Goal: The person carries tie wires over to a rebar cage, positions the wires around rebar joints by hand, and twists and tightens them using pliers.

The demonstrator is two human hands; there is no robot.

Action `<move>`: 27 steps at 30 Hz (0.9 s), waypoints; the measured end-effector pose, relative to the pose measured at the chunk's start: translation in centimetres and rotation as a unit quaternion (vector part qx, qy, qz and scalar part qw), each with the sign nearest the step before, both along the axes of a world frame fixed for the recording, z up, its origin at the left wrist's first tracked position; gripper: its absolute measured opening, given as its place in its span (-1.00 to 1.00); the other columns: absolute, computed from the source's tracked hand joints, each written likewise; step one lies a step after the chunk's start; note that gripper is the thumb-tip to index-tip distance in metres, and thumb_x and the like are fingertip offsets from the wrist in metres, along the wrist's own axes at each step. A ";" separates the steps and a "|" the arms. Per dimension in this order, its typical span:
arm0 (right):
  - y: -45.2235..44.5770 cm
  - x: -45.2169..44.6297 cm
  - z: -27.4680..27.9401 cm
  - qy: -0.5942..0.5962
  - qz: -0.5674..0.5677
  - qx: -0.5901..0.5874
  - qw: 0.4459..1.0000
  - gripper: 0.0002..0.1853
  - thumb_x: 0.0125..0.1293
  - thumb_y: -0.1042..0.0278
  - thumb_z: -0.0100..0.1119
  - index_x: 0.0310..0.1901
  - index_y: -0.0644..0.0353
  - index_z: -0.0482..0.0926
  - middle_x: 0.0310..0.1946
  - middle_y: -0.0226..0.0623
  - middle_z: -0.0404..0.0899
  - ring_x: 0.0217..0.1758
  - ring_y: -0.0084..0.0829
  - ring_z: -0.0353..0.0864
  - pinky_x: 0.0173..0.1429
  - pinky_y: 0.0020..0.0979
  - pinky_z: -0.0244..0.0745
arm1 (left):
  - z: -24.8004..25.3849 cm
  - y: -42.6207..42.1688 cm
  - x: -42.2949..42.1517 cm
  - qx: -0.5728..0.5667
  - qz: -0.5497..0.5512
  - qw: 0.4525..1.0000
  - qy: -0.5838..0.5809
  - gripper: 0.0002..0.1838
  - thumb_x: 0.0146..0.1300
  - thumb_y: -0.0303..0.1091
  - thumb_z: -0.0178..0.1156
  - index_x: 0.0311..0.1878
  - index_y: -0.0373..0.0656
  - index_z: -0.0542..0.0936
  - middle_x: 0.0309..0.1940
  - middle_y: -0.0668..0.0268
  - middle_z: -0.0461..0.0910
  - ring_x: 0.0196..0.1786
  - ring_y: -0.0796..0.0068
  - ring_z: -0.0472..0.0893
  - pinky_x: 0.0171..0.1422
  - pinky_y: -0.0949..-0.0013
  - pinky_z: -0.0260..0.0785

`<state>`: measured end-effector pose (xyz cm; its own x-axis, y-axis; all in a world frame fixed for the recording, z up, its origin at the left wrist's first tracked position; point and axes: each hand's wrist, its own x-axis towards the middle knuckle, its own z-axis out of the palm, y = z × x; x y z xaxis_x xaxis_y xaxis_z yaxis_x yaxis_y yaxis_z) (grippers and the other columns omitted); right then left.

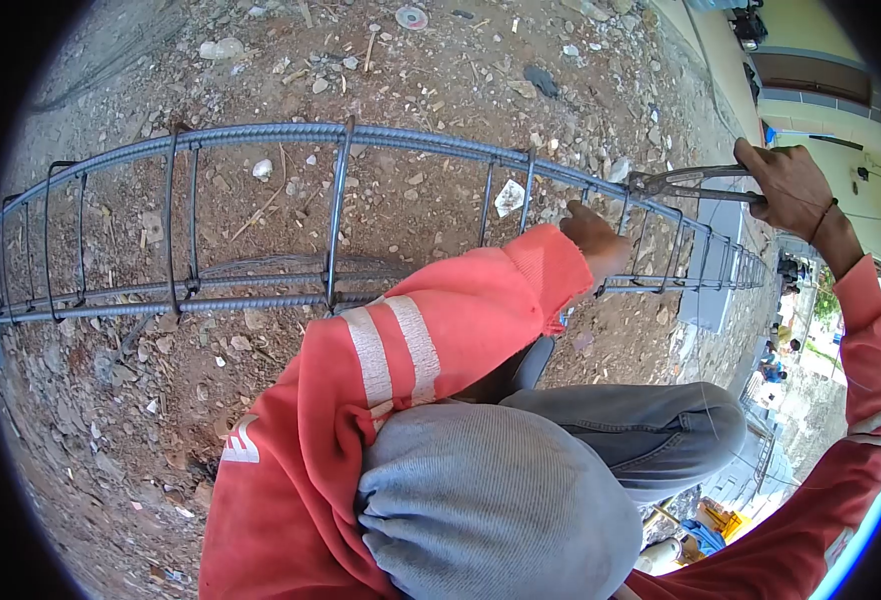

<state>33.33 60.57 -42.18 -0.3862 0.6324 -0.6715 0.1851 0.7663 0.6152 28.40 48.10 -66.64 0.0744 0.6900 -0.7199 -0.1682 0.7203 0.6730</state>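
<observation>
Steel pincers point(653, 184) in the curled right hand point(793, 190); left hand point(598, 240) shadowed, grip unclear.

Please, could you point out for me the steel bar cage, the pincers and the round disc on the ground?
steel bar cage point(339, 210): head view, on a crosswise tie left of centre
pincers point(651, 184): head view, on the metal head
round disc point(404, 16): head view, on its flat face

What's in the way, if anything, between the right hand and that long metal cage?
Nothing I can see. The right hand holds pincers, and their head is already at the long metal cage. The left hand is close by, not between them.
</observation>
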 end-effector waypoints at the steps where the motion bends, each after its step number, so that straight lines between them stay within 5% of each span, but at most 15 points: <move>1: -0.2 1.1 0.1 0.029 0.126 -0.001 0.992 -0.36 -0.18 0.34 0.48 -0.02 0.18 0.36 -0.21 -0.22 0.55 -0.01 -0.12 0.57 0.12 -0.07 0.42 | 0.0 0.0 0.1 0.003 0.005 1.000 0.007 -0.11 0.02 -0.33 0.42 0.35 -0.41 0.15 0.11 -0.12 0.52 0.17 -0.03 0.58 0.23 0.10 0.50; 2: -0.2 2.1 0.2 0.057 0.250 -0.002 0.966 -0.34 -0.16 0.32 0.47 0.03 0.15 0.37 -0.04 -0.21 0.52 0.12 -0.18 0.52 0.22 -0.09 0.39 | 0.0 -0.1 0.2 0.005 0.010 1.000 0.014 -0.07 -0.02 -0.39 0.36 0.39 -0.46 0.10 0.07 -0.17 0.54 0.15 -0.06 0.60 0.22 0.13 0.52; 3: 0.0 2.9 0.3 0.026 0.257 0.027 0.966 -0.20 -0.12 0.30 0.46 0.24 0.10 0.34 0.23 -0.20 0.36 0.33 -0.23 0.34 0.47 -0.10 0.18 | -0.1 0.0 0.4 0.007 0.010 1.000 0.014 -0.07 -0.02 -0.39 0.36 0.39 -0.46 0.10 0.07 -0.17 0.54 0.15 -0.06 0.60 0.22 0.13 0.52; 7: 0.1 4.3 -0.5 0.091 0.279 0.097 0.951 0.04 -0.05 0.35 0.42 0.52 0.05 0.10 0.30 -0.16 0.35 0.49 -0.18 0.21 0.67 -0.08 -0.12 | -0.6 0.4 1.0 0.004 0.011 1.000 0.022 -0.09 -0.01 -0.39 0.35 0.38 -0.43 0.10 0.06 -0.15 0.55 0.13 -0.04 0.61 0.18 0.12 0.53; 14: 0.8 4.3 -0.9 0.120 0.327 0.112 0.931 -0.08 0.07 0.32 0.35 0.49 0.10 0.14 0.30 -0.13 0.36 0.48 -0.17 0.23 0.65 -0.08 -0.05 | -0.3 0.5 0.8 -0.006 0.001 1.000 0.029 -0.15 0.02 -0.38 0.33 0.35 -0.40 0.12 0.06 -0.14 0.54 0.14 -0.02 0.60 0.20 0.12 0.51; 17: 1.5 5.3 -0.7 0.083 0.313 0.102 0.941 -0.38 0.22 0.23 0.26 0.32 0.18 0.36 0.13 -0.10 0.48 0.31 -0.15 0.41 0.48 -0.14 0.24 | -0.3 0.4 0.8 0.004 0.002 1.000 0.025 -0.13 0.01 -0.38 0.34 0.35 -0.42 0.11 0.07 -0.14 0.54 0.15 -0.02 0.60 0.21 0.12 0.51; 19: 1.7 4.8 -0.8 0.091 0.246 0.086 0.961 -0.64 0.32 0.16 0.20 0.03 0.21 0.50 -0.13 -0.16 0.56 0.04 -0.18 0.57 0.21 -0.18 0.44 | -0.4 0.3 1.0 0.006 0.004 1.000 0.022 -0.12 0.00 -0.38 0.35 0.35 -0.43 0.11 0.07 -0.14 0.54 0.14 -0.03 0.60 0.20 0.12 0.52; 24: 3.3 3.6 -1.4 0.076 0.232 0.064 0.968 -0.74 0.29 0.17 0.21 -0.13 0.18 0.54 -0.36 -0.23 0.61 -0.20 -0.21 0.65 -0.04 -0.17 0.52 | -0.4 0.1 0.4 0.003 -0.003 1.000 0.007 -0.08 -0.04 -0.36 0.39 0.33 -0.47 0.11 0.05 -0.17 0.54 0.10 -0.03 0.62 0.15 0.15 0.55; 27: 4.6 3.1 -1.2 0.062 0.243 0.028 0.968 -0.83 0.22 0.39 0.17 -0.18 0.23 0.57 -0.44 -0.10 0.64 -0.31 -0.10 0.69 -0.16 -0.17 0.56 | -0.7 0.1 0.4 0.018 -0.012 1.000 -0.010 -0.06 -0.07 -0.35 0.43 0.32 -0.49 0.11 0.02 -0.18 0.55 0.08 0.00 0.63 0.12 0.18 0.56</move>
